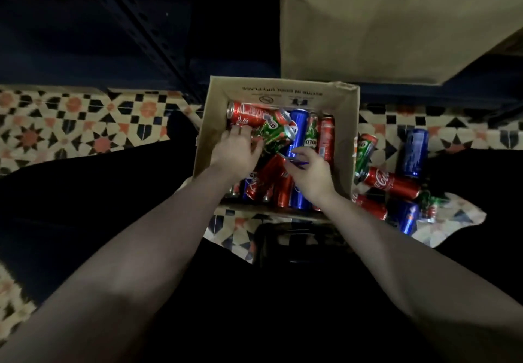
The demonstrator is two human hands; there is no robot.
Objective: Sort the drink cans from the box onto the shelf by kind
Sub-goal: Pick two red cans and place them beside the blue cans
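An open cardboard box [215,113] sits on the tiled floor in front of me, filled with several red cola cans [249,114], green Milo cans [273,133] and blue cans [297,125] lying jumbled. My left hand [236,152] reaches into the box's left side, fingers spread over a red can and a green can. My right hand [311,171] hovers over the middle of the box with fingers curled on a blue can; whether it grips it is unclear. The dark shelf frame [147,31] rises behind the box.
More cans lie on the floor right of the box: a red cola can [392,183], a blue can [413,153], a green can [363,153]. A large brown cardboard box [396,23] stands at the upper right. Patterned floor tiles [70,125] spread left.
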